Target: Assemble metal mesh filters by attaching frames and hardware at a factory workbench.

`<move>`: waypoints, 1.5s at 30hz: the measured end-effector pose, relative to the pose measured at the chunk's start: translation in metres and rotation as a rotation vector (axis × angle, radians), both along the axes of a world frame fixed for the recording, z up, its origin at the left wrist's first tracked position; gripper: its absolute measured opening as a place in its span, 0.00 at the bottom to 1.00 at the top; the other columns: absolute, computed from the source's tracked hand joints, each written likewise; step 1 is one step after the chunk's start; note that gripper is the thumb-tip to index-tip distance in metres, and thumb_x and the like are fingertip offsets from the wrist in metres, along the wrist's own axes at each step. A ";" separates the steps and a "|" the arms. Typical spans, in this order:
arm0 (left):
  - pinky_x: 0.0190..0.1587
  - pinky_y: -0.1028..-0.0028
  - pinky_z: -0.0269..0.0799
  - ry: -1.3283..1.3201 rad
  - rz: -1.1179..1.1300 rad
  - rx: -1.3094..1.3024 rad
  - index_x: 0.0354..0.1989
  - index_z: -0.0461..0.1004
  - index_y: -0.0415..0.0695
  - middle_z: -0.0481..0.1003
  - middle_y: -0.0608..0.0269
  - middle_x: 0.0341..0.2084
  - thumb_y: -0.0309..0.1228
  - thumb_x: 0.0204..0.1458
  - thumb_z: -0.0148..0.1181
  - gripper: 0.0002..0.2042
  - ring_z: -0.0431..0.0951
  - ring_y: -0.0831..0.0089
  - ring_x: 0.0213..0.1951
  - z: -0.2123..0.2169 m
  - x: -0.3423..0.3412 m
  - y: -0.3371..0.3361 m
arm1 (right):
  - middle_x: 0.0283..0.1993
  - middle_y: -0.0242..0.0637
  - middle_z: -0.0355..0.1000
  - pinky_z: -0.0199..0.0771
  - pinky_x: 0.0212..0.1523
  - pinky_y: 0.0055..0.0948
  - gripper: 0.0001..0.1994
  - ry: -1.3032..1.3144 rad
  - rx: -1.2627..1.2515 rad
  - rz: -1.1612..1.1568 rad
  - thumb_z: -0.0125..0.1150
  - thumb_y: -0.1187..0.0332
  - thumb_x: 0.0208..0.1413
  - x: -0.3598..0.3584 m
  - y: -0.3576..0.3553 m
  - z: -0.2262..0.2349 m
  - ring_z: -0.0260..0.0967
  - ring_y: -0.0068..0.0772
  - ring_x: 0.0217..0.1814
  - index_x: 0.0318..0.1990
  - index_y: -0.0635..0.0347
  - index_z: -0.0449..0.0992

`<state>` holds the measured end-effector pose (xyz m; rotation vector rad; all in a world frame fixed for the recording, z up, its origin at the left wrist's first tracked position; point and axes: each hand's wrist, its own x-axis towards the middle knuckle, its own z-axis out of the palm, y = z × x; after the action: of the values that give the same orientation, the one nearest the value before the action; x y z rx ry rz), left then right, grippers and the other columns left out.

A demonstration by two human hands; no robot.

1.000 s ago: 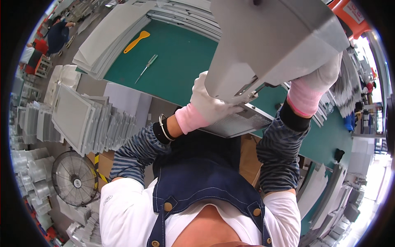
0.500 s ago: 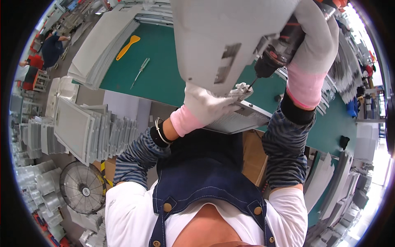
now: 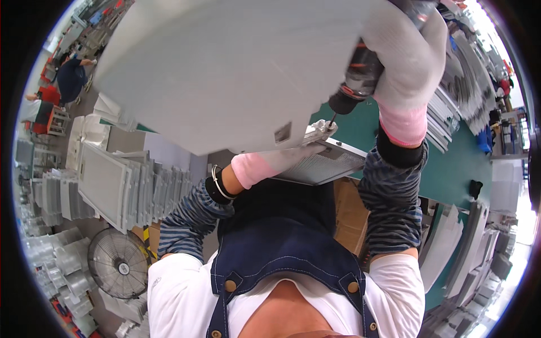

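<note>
1. Clock read from the middle of your view, 12 at top.
2. Your right hand (image 3: 408,62), white glove, pink cuff, is at 1-2 o'clock. Grip is clamped on the power driver (image 3: 362,76), dark body, chuck angled down toward 7.
3. Driver bit (image 3: 332,119) reaches the pale fitting (image 3: 320,131) at 2 o'clock, close to centre. Can't tell whether the tip is seated.
4. Your left hand (image 3: 287,158) is near centre, fingers pointing to 2-3, just under the fitting. Part of it is behind the grey part, so can't tell whether that grip is apart or clamped on anything.
5. Large grey part (image 3: 225,67) fills 10 to 1, nearest the camera, one small slot by its lower edge. Its lower right corner overlaps the fitting in view; contact unclear.
6. Mesh panel (image 3: 324,168), light frame, sits at 3, close to centre, tilted, right below your left fingers.
7. Green desk (image 3: 451,174) runs out to 3, small black object (image 3: 475,188) on it.
8. Framed panels (image 3: 104,177) stand in a row at 9; round fan (image 3: 117,263) at 8.
</note>
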<state>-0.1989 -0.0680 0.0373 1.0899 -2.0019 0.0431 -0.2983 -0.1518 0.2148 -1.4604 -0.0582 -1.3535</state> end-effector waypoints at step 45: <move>0.28 0.65 0.60 0.059 -0.021 0.008 0.33 0.77 0.44 0.63 0.63 0.23 0.36 0.36 0.75 0.17 0.66 0.65 0.26 0.011 -0.011 0.002 | 0.43 0.34 0.74 0.74 0.41 0.23 0.12 0.224 -0.220 -0.473 0.52 0.72 0.62 -0.076 -0.036 -0.064 0.73 0.25 0.40 0.51 0.66 0.70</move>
<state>-0.2101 -0.0664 0.0484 1.0629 -1.9618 -0.0080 -0.3747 -0.1874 0.1508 -1.8834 0.3093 -1.5829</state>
